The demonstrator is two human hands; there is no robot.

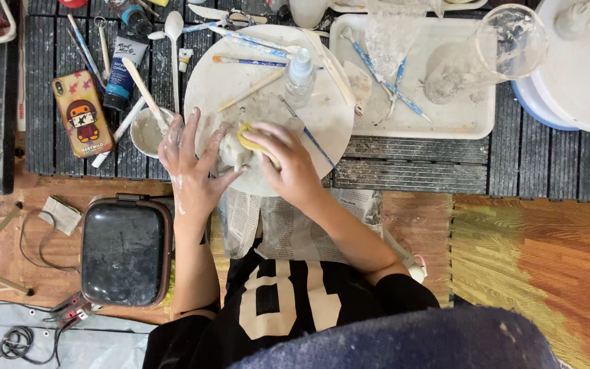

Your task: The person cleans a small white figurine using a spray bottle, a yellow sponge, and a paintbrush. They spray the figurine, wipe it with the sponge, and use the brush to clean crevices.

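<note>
The right hand (288,164) curls its grip shut around a yellow sponge (254,142) and presses it on top of a small pale clay figure (232,152), while the left hand (189,160), smeared with clay, is spread open with its fingers braced against the figure's left side. The figure looks soft, wet and easily dented, so it is best steadied low on its flanks with a light touch. It stands near the front edge of a round white board (268,96) on the dark slatted worktop (411,167), between both hands, with a small bowl (148,131) just to the left.
</note>
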